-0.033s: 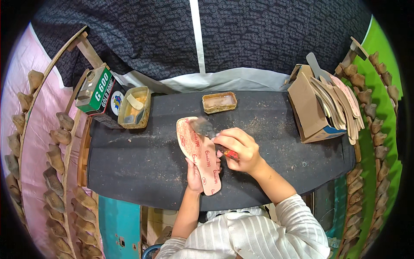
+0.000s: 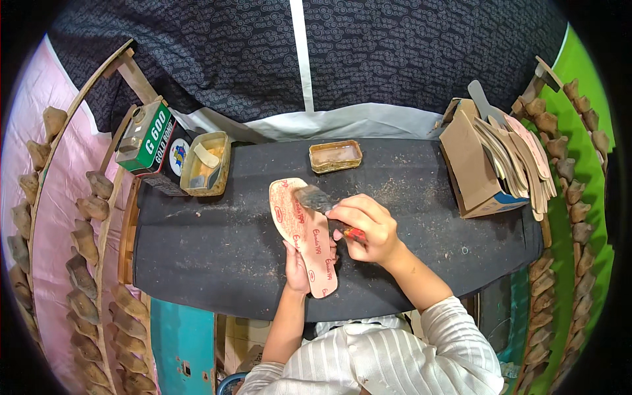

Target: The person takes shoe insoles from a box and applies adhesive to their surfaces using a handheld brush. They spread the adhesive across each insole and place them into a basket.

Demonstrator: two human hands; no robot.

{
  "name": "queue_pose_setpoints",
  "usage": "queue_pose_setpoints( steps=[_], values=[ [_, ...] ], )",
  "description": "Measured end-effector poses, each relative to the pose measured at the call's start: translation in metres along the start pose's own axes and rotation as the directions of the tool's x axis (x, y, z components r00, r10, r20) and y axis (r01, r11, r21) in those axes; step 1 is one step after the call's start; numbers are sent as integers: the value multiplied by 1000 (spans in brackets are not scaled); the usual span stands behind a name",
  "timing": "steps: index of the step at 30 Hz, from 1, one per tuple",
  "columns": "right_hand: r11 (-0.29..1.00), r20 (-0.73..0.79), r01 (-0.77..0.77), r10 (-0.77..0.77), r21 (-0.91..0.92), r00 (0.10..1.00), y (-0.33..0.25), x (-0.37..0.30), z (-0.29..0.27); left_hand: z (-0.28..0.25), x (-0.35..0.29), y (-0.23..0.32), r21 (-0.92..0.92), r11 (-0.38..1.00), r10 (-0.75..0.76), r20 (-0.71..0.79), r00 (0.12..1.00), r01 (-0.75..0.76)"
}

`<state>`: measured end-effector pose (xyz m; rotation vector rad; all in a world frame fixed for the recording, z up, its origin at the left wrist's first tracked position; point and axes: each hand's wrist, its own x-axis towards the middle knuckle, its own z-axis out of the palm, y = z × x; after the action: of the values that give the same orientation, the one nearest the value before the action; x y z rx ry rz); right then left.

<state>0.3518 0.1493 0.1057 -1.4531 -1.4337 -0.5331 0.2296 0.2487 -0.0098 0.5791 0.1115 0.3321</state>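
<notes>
My left hand is closed around the lower left part of a pinkish-tan shoe insole. Its fingers wrap under and come out at the right edge. Red printing covers the insole, which I hold above the dark table. A brush with a grey, bushy head and a red handle is gripped in my right hand. The brush head lies over the upper right part of the insole, where the surface looks rougher and darker.
A small yellowish tray sits farther back on the dark table. At the left stand a green-and-black metal can and a tub with scrapers. At the right, a cardboard box holds several insoles. Racks of wooden shoe lasts flank the table.
The brush head and my right hand have shifted slightly right and down across the insole. My left hand and the insole stay in place.
</notes>
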Motion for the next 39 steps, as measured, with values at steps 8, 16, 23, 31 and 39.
queue_pose_setpoints(
  steps=[8, 16, 23, 31, 39],
  values=[
    [997, -20, -76, 76, 0, 997, 2, -3, -1, -12, 2, -5, -35, 999, -4, 102, 995, 8],
    [998, -40, -66, 66, -6, 997, 2, -6, 0, -6, 3, -1, -82, 997, 25, 101, 995, -17],
    [999, -18, -41, 41, 15, 999, 2, -9, -2, -5, 3, 1, -128, 992, 18, 111, 994, -3],
    [999, 7, 36, -37, 24, 999, 5, -13, -3, -9, 4, 1, -159, 987, 39, 131, 991, -18],
    [994, 99, 9, -20, 112, 995, 4, -16, -13, -11, 3, 2, -118, 993, 21, 62, 998, -14]
  ],
)
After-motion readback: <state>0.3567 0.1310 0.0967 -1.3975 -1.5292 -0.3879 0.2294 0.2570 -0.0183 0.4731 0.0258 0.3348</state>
